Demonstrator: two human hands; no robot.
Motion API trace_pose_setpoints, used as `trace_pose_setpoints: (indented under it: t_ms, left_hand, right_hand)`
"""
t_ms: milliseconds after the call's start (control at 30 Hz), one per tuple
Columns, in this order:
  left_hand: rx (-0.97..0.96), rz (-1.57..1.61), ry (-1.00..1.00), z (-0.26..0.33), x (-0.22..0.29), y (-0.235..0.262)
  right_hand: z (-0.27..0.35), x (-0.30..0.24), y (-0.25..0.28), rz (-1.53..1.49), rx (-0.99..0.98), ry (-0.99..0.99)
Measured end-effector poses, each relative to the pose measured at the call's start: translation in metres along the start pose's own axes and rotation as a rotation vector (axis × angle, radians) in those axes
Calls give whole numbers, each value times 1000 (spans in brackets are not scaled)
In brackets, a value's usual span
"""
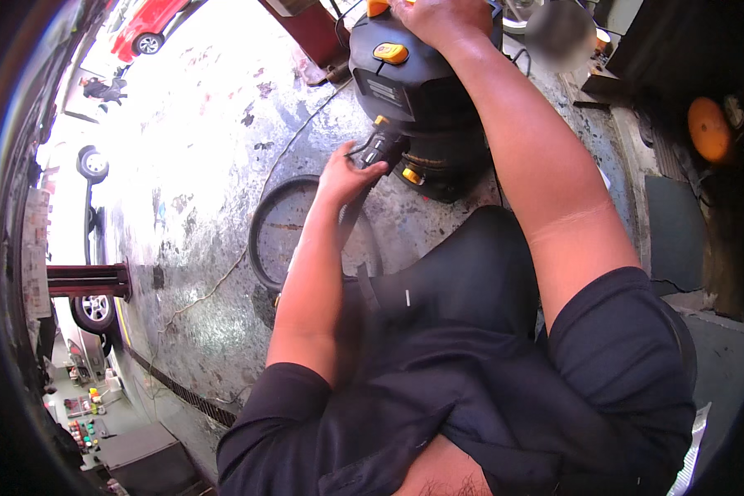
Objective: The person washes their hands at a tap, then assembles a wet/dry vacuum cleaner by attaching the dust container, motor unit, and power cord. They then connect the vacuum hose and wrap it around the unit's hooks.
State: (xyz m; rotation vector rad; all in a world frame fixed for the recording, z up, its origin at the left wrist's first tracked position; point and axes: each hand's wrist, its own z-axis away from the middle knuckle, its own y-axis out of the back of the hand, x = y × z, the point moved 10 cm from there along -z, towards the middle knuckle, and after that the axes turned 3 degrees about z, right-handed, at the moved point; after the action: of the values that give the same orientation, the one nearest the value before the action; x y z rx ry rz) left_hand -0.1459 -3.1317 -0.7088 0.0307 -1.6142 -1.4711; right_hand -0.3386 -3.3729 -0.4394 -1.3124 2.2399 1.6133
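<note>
A black drum-shaped shop vacuum (pixel 426 91) with yellow latches stands on the floor in front of me. My left hand (pixel 351 174) is closed around the black hose connector (pixel 380 149) at the vacuum's side, thumb on the near side. From that connector the ribbed black hose (pixel 256 236) runs down behind my left forearm and loops on the floor. My right hand (pixel 448 21) lies on top of the vacuum, beside a yellow part (pixel 378 7). The upper edge of the picture cuts off its fingers, so their grip is hidden.
A thin cable (pixel 298 136) trails over the worn grey floor (pixel 198 149). Dark red lift posts (pixel 91 280) stand at left and top. Parked cars, including a red car (pixel 150 25), and a distant person (pixel 103 88) are at left. An orange round object (pixel 709 130) is at right.
</note>
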Motion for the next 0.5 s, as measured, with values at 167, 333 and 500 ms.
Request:
trace_pose_setpoints:
  t_ms: [167,333,500]
  left_hand:
    - [735,135,-481,109,40,44]
    - [327,-125,-519,96,81,-12]
    - [-519,411,50,-11,2,-43]
  right_hand:
    - [-6,11,-10,20,57,34]
    - [-6,6,-31,170,232,108]
    - [-8,2,-10,206,129,84]
